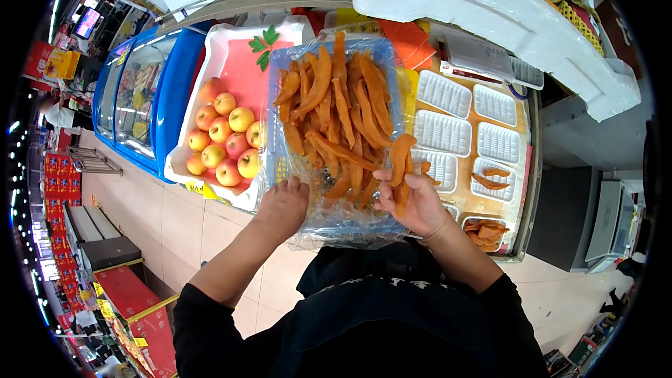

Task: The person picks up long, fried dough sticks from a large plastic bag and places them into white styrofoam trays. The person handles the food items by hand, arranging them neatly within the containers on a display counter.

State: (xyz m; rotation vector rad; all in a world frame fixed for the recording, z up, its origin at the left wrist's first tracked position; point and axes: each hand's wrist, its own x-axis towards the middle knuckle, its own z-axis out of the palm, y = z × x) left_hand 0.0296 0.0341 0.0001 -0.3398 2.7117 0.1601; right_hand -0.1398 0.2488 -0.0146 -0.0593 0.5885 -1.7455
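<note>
A blue plastic crate [397,108] lined with clear plastic film [329,222] holds a heap of orange dried sweet potato strips [325,108]. My right hand [418,206] is closed around a few dried sweet potato strips [400,164] at the crate's near right corner. At its near left corner my left hand [283,203] has its fingers curled on the plastic film, their tips partly hidden. To the right, white foam trays [442,133] stand in rows. One tray [494,179] holds a few strips, and a nearer tray [485,234] is heaped with orange pieces.
Left of the crate, a white foam box [213,52] holds red-yellow apples [231,136] on a pink lining. Beyond it is a blue display freezer [143,98]. A large white foam piece [483,17] overhangs the far right. An orange cloth [406,43] lies behind the crate.
</note>
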